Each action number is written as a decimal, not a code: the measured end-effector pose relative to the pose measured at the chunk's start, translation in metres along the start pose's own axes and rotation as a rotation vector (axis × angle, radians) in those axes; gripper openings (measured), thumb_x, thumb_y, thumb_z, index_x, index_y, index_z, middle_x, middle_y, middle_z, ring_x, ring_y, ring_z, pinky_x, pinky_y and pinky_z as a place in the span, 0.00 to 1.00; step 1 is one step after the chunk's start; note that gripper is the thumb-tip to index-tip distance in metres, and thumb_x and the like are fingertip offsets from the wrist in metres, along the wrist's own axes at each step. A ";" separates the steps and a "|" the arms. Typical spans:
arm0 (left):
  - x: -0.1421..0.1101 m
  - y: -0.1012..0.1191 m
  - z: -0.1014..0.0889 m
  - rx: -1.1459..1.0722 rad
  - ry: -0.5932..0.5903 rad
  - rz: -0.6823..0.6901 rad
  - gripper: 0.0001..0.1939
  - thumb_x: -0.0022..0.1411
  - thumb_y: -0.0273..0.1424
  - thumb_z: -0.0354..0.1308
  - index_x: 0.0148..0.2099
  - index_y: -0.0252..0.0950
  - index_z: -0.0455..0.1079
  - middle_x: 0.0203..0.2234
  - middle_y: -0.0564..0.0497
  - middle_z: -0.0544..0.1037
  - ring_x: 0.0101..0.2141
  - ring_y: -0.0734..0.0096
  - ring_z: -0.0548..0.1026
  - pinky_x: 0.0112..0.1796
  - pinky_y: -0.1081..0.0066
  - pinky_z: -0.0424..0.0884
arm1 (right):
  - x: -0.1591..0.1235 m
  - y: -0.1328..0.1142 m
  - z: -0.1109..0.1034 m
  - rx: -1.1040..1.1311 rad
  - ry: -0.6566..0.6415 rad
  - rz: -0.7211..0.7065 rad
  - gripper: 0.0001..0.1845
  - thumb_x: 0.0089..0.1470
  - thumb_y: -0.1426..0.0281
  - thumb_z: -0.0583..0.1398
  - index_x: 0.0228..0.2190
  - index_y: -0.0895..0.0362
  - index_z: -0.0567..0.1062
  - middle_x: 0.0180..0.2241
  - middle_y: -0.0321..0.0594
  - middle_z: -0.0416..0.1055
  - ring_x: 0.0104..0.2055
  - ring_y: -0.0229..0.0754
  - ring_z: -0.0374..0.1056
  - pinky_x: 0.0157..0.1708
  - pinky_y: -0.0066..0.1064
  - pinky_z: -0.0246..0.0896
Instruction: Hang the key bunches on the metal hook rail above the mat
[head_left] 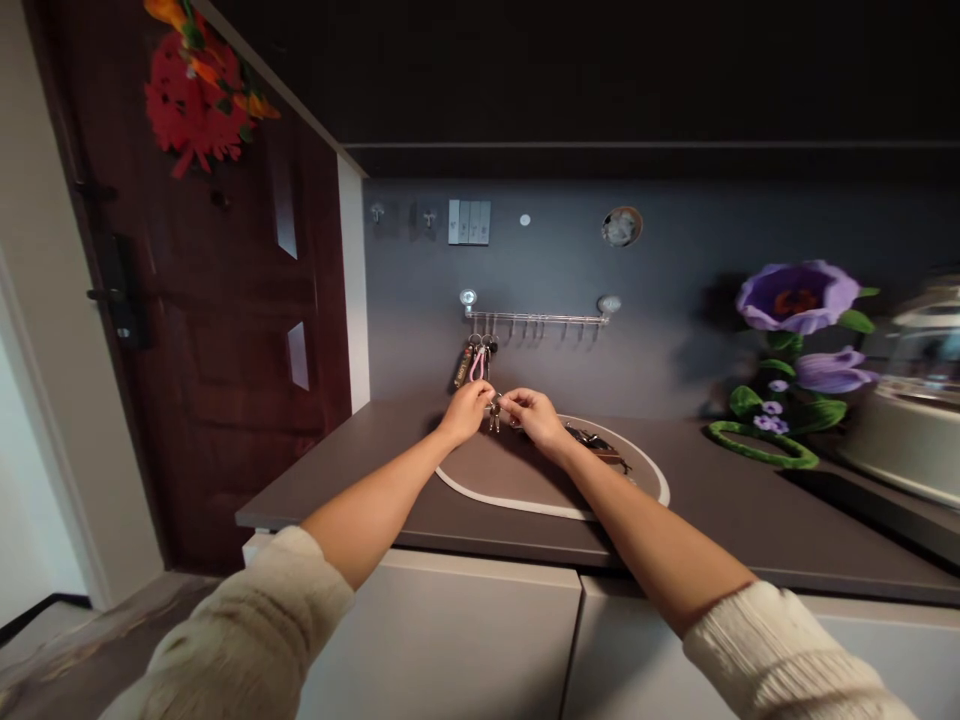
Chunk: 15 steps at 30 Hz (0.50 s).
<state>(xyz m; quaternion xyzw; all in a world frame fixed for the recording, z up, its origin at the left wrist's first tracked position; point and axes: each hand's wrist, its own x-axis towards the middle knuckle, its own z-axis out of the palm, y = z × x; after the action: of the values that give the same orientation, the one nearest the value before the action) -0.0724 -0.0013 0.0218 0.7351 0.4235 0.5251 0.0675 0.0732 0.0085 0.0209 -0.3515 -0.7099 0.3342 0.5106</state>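
Key bunch [494, 420], pinched above an oval mat [517, 506]

Position: the key bunch is hanging between your hands, just below the fingertips, over the mat's rear part; its long axis is running upright. Neither hand is clearly nearer.
Left hand [469, 408]: you are pinching, thumb and fingers closed at the bunch's top, from its left.
Right hand [531, 412]: you are pinching likewise, from its right. Which hand is bearing the weight, you cannot tell here.
Above: a hook rack [536, 320] is running level along the wall; other keys with a pink loop [478, 363] are hanging at its left end, just above your left hand.
Surface: the mat is lying near the counter's [337, 480] front edge; a dark jumble of items [596, 443], too small to name, is resting toward its right rim.
Room: a purple flower ornament [796, 300] is standing toward the counter's right end, beside a pale appliance [911, 435]; a dark red door [217, 370] is standing beyond the left edge.
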 end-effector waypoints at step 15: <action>-0.003 -0.003 0.004 0.176 -0.038 -0.004 0.10 0.60 0.27 0.44 0.34 0.34 0.66 0.30 0.50 0.73 0.33 0.73 0.68 0.38 0.73 0.63 | 0.014 -0.007 -0.019 -0.232 0.214 -0.132 0.11 0.44 0.62 0.54 0.25 0.58 0.68 0.22 0.34 0.64 0.26 0.35 0.59 0.29 0.27 0.55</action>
<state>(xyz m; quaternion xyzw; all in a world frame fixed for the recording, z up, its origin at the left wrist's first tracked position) -0.0711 -0.0004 0.0165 0.7471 0.4682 0.4716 0.0116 0.0870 0.0191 0.0388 -0.3942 -0.7069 0.1766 0.5600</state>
